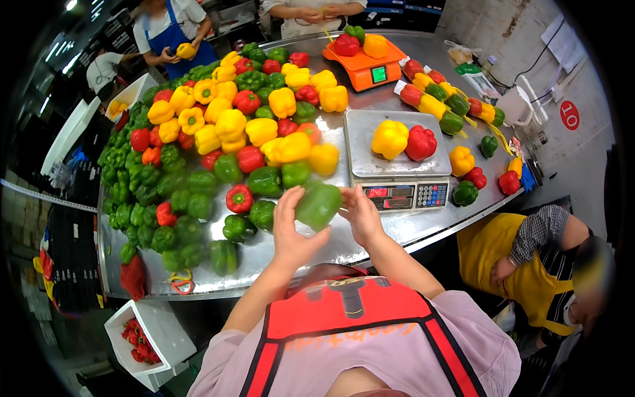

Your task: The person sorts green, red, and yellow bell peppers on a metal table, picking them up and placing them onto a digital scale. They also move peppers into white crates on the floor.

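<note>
Looks like the picking-and-checking step. Green pepper (319, 205) is in midair over the table's near edge, between my hands. Left hand (296, 225) cups it, fingers half curled; right hand (360, 215) loosely open at its other side, can't tell contact. Scale (364, 159) holds yellow pepper (390, 139), red pepper (421, 143). Next move calls for a secure grip, I'd say.

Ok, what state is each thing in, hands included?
Green pepper: held, slightly blurred
Left hand: gripping the green pepper
Right hand: beside the pepper, contact unclear
Silver scale: display lit, two peppers on it
Orange scale: display lit, three peppers on it
White foam box: open, red produce inside
</note>
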Demonstrator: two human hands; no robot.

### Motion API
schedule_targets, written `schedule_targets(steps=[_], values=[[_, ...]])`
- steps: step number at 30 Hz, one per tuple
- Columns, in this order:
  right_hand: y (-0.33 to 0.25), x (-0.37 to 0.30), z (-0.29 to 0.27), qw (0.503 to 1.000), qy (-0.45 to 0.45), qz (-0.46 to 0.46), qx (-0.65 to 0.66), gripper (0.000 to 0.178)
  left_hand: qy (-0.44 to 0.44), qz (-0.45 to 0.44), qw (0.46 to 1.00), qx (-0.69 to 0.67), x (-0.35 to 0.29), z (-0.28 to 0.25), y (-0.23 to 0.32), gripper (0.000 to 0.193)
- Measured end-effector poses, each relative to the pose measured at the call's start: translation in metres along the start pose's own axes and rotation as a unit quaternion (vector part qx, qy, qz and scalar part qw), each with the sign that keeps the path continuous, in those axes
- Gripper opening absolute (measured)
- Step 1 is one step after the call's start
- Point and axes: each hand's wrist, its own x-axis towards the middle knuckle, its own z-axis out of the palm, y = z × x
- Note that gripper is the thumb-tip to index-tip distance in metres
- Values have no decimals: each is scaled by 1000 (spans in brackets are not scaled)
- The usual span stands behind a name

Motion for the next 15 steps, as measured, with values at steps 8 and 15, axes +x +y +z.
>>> schedule_targets(steps=[8,15], values=[[-6,-21,8,976,-172,7,131,78,-44,116,985,122,2,13,7,90],[-26,6,-39,938,107,-258,-203,87,-86,48,993,60,-20,14,-9,95]])
